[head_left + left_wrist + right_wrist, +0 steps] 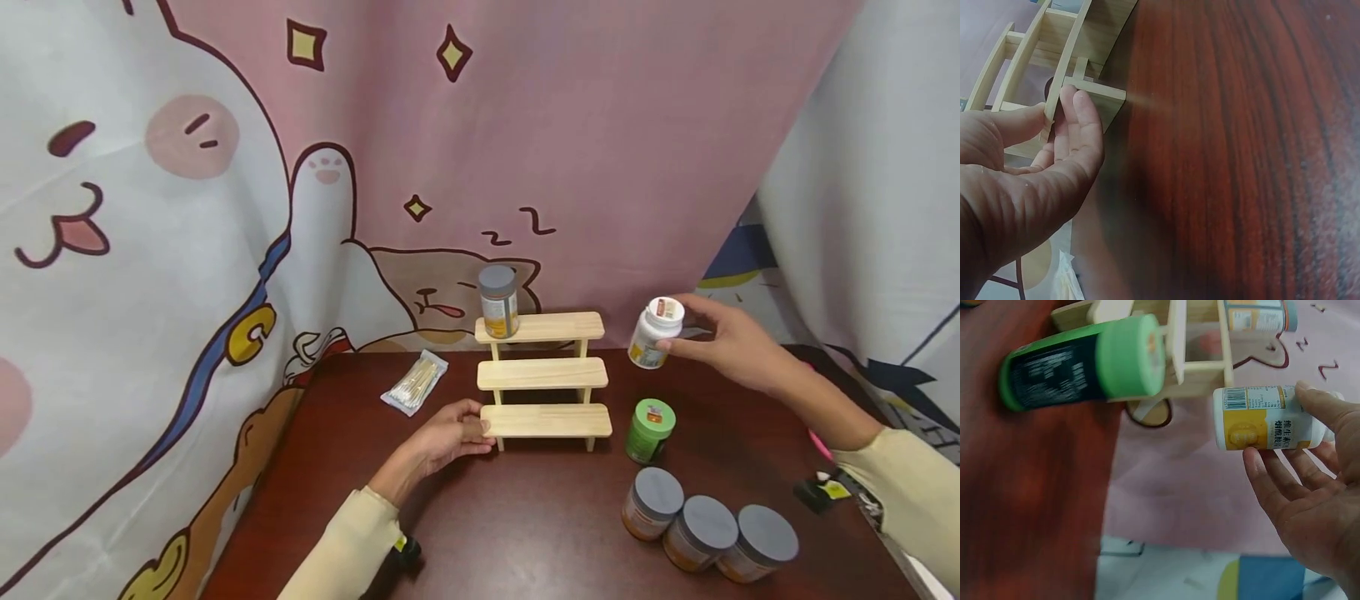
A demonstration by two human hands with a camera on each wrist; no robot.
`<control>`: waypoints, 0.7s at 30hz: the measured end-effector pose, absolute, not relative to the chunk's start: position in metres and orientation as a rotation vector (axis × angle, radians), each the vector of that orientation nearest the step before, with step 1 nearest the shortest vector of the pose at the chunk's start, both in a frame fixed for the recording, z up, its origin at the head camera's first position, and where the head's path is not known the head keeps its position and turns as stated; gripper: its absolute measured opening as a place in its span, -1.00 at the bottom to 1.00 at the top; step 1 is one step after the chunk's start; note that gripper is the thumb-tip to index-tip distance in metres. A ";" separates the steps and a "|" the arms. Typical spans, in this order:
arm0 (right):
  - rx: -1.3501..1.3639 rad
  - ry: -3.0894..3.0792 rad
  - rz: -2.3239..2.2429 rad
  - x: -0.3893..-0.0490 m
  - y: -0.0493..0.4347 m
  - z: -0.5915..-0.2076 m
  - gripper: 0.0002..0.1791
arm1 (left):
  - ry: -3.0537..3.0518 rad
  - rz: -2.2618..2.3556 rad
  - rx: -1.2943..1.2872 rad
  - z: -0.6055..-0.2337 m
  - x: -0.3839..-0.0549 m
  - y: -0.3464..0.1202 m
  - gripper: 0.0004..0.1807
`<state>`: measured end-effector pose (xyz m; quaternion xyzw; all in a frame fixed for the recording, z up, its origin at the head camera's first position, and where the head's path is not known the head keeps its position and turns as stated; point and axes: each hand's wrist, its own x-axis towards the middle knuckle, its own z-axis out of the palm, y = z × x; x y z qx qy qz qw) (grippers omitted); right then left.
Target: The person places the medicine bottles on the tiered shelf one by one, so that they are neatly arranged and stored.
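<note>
A small wooden three-tier display rack (546, 421) stands on the dark red table. My left hand (448, 435) pinches the left end of its lowest shelf, thumb above and fingers below, as the left wrist view (1054, 156) also shows. In my right hand (731, 340) is a white pill bottle (655, 333) with a yellow and white label (1260, 419), held upright in the air to the right of the rack's top shelf. A grey-lidded jar (498, 302) sits at the left end of the top shelf. Below the white bottle stands a green bottle (650, 431).
Three grey-lidded jars (701, 533) stand close together at the front right. A packet of cotton swabs (416, 382) lies left of the rack. Behind the table hangs a pink cartoon-printed curtain (615, 150).
</note>
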<state>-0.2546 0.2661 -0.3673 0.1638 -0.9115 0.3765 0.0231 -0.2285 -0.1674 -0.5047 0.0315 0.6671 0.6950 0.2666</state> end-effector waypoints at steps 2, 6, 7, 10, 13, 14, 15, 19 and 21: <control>0.528 -2.817 1.192 -0.259 0.255 -0.360 -0.24 | 1.803 1.871 0.087 -0.504 -0.229 -0.168 -0.70; 0.614 -2.770 1.283 -0.267 0.236 -0.348 -0.28 | 1.797 1.863 0.088 -0.504 -0.230 -0.168 -0.69; 0.633 -2.758 1.305 -0.269 0.232 -0.346 -0.28 | 1.792 1.864 0.084 -0.503 -0.230 -0.168 -0.70; 0.668 -2.716 1.382 -0.276 0.218 -0.340 -0.29 | 1.786 1.866 0.085 -0.502 -0.231 -0.168 -0.70; 0.697 -2.682 1.413 -0.282 0.206 -0.336 -0.31 | 1.781 1.865 0.092 -0.501 -0.232 -0.167 -0.69; 0.718 -2.672 1.411 -0.284 0.202 -0.335 -0.31 | 1.781 1.864 0.098 -0.501 -0.232 -0.167 -0.69; 0.743 -2.665 1.403 -0.286 0.198 -0.334 -0.32 | 1.780 1.863 0.100 -0.501 -0.232 -0.167 -0.69; 0.815 -2.647 1.363 -0.297 0.183 -0.334 -0.32 | 1.780 1.863 0.102 -0.501 -0.232 -0.168 -0.70; 0.826 -2.655 1.345 -0.303 0.177 -0.335 -0.33 | 1.773 1.865 0.106 -0.503 -0.231 -0.167 -0.71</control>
